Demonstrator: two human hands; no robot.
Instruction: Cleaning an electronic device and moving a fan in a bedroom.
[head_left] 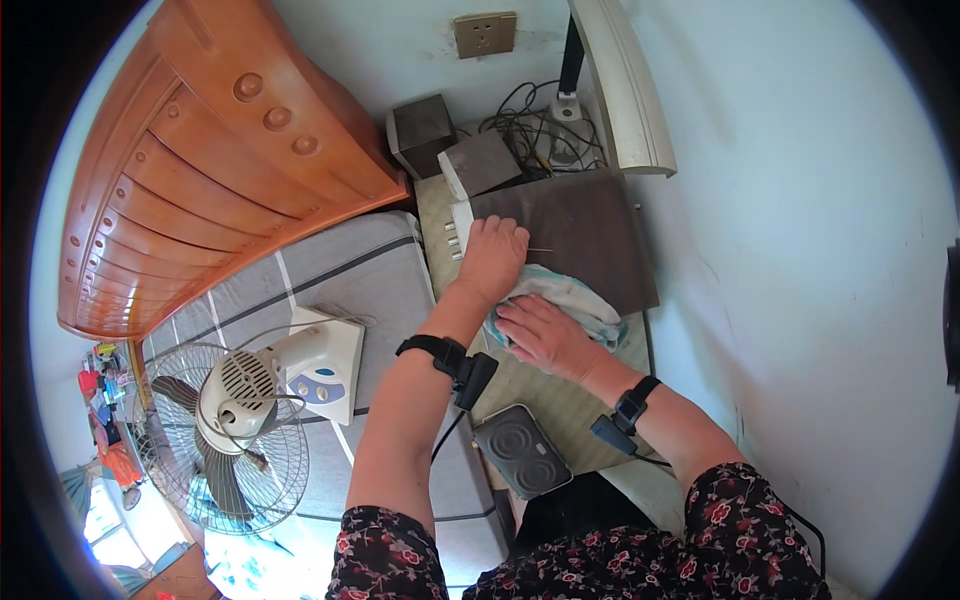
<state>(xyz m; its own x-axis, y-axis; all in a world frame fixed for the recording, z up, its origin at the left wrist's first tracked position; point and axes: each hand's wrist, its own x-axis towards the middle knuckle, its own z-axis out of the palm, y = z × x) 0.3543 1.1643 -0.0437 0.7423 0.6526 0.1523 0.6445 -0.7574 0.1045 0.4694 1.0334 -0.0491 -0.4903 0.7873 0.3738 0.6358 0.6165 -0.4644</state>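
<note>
- The bed (pixel 385 260) is lying by the table's left edge, and the fan (pixel 243 395) is sitting on it. A soft bed could be letting the fan tip if it gets bumped.
- The table (pixel 515 385) is holding most things here. The black case (pixel 522 452) is lying at its near left corner, so my arm could be knocking it off.
- The big brown box (pixel 585 235) is sitting toward the table's right edge. If I am pushing too hard, it could be sliding.
- Two small dark boxes, one in back (pixel 422 132) and one in front (pixel 485 163), are standing by the far left corner. A shove from the big box could be tipping them.
- The cloth (pixel 590 303) is bunching along the big box's near edge. A loose fold could be catching on something.
- My right hand (pixel 548 338) is resting on the cloth, fingers bent and close together; I can't tell if they're pinching it.
- My left hand (pixel 495 255) is touching the big box's left end, fingers curling together; their tips are hiding.
- The black wires (pixel 515 122) are tangling behind the boxes. A tug could be pulling one loose.
- The knobs (pixel 455 241) are poking out near my left hand, so I could be turning one by mistake.
- No brand, label or word is showing clearly enough to read.
</note>
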